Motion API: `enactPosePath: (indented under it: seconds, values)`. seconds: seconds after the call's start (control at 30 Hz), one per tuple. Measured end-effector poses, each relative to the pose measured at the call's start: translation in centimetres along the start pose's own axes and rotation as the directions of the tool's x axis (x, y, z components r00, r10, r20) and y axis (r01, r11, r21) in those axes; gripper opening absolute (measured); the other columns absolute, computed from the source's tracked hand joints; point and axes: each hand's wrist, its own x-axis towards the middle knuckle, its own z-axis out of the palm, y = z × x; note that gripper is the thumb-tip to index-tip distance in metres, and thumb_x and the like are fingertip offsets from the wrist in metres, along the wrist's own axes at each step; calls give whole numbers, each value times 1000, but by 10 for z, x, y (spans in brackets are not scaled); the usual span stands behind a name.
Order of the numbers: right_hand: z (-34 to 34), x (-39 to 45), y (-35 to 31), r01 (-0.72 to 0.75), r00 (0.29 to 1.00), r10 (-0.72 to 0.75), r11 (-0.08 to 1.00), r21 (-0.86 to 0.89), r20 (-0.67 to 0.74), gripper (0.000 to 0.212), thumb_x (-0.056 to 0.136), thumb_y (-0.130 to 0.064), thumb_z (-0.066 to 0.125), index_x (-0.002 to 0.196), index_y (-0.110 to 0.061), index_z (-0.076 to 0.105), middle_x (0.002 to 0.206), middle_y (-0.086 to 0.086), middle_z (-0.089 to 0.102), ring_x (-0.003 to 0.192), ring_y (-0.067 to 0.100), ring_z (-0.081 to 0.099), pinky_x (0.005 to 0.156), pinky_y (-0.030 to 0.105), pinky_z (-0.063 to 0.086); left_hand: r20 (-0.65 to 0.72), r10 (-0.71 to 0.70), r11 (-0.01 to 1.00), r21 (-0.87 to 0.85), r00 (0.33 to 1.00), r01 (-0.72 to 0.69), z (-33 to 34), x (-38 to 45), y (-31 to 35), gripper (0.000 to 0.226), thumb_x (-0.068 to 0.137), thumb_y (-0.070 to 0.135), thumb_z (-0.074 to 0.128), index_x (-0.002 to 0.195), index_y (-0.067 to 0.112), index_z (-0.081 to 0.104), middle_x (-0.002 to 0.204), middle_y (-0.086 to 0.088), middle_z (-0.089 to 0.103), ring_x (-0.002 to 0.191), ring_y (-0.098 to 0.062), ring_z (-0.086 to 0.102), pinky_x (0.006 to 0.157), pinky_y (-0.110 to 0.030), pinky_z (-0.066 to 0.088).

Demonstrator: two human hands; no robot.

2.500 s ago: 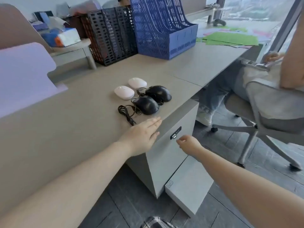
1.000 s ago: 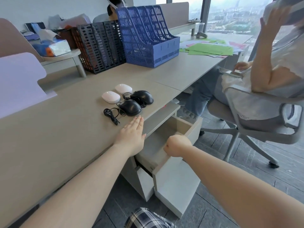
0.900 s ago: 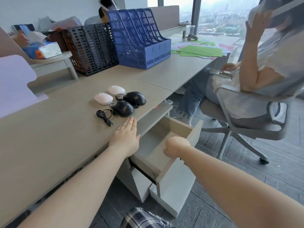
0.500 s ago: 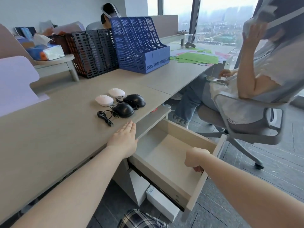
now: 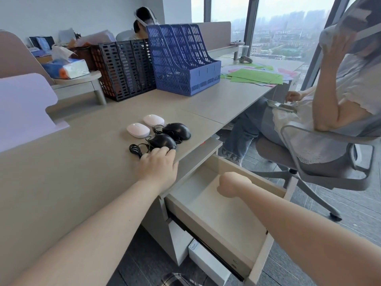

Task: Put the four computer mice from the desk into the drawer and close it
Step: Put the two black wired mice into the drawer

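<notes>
Daylit office, tall windows (image 5: 278,27)

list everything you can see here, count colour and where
white mice: 2, white, mid desk, side by side
black mice: 2, black, wired, right of the white ones near the desk edge
drawer: 1, grey, pulled open under the desk, nothing seen inside
desk: 1, grey-beige, across the left
blue file rack: 1, blue, back of desk
black file rack: 1, black, left of the blue one
green paper: several sheets, far right of desk
tissue pack: 1, blue and white, on back shelf
office chair: 1, grey, right, someone seated
left hand: reaching the nearer black mouse
right hand: fisted over the drawer, holds nothing visible
</notes>
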Motion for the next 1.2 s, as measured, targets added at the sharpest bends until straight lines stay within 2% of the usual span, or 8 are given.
enactPosePath:
  seconds: [0.17, 0.33, 0.47, 0.6, 0.8, 1.03, 1.1, 1.2]
  values:
    - [-24, 15, -22, 78, 952, -13, 977, 199, -306, 29, 90, -30, 40, 98, -15, 63, 106, 6, 66, 95, 29, 62, 73, 32, 48, -17, -204, 978, -44, 979, 203, 7, 13, -20, 62, 87, 55, 48, 139, 24, 34, 150, -1, 32, 136, -24, 27, 100, -44, 34]
    - [-55, 36, -50, 246, 835, 15, 884, 398, -550, 38, 90, -43, 49, 119, -19, 54, 117, 5, 62, 113, 27, 54, 85, 37, 46, 54, -356, 924, -126, 933, 360, 15, 30, -36, 77, 76, 73, 47, 138, 30, 33, 149, 0, 31, 135, -25, 26, 100, -46, 34]
    - [-75, 58, -77, 318, 844, -44, 843, 433, -534, 56, 87, -45, 56, 137, -26, 39, 139, 5, 49, 133, 28, 37, 105, 44, 38, 165, -403, 870, -238, 900, 433, 23, 47, -45, 98, 61, 85, 50, 142, 36, 23, 152, 3, 25, 138, -25, 20, 104, -48, 32]
    - [-87, 86, -101, 338, 892, -84, 777, 531, -445, 69, 83, -46, 62, 142, -31, 29, 144, 6, 44, 135, 30, 36, 106, 46, 38, 174, -357, 885, -252, 918, 392, 39, 60, -48, 112, 48, 93, 44, 143, 41, 16, 154, 6, 23, 139, -25, 22, 110, -48, 29]
    - [-85, 105, -109, 285, 908, -64, 820, 497, -415, 66, 80, -42, 63, 140, -30, 37, 138, 5, 50, 128, 29, 45, 101, 41, 43, 93, -354, 867, -339, 930, 364, 49, 70, -41, 78, 53, 79, 46, 120, 38, 41, 130, 11, 51, 125, -23, 40, 99, -47, 41]
    - [-84, 78, -97, 307, 886, -5, 754, 581, -463, 57, 78, -36, 67, 131, -23, 50, 128, 5, 61, 120, 28, 54, 96, 39, 48, 14, -328, 820, -493, 945, 292, 38, 65, -16, 56, 55, 64, 57, 93, 22, 56, 103, 4, 61, 101, -24, 53, 79, -36, 47]
    - [-85, 65, -92, 292, 888, 23, 742, 604, -458, 53, 79, -34, 67, 128, -20, 52, 126, 5, 63, 118, 28, 55, 95, 39, 49, -1, -305, 837, -477, 952, 268, 35, 60, -6, 52, 64, 58, 68, 100, 22, 58, 112, 3, 60, 106, -23, 52, 83, -33, 46]
    - [-85, 48, -82, 268, 897, 54, 721, 639, -438, 49, 81, -33, 66, 125, -15, 54, 124, 7, 64, 116, 28, 56, 92, 37, 49, 105, -285, 840, -452, 953, 301, 26, 53, 5, 62, 73, 32, 70, 130, 23, 49, 144, -2, 44, 130, -21, 39, 100, -32, 38]
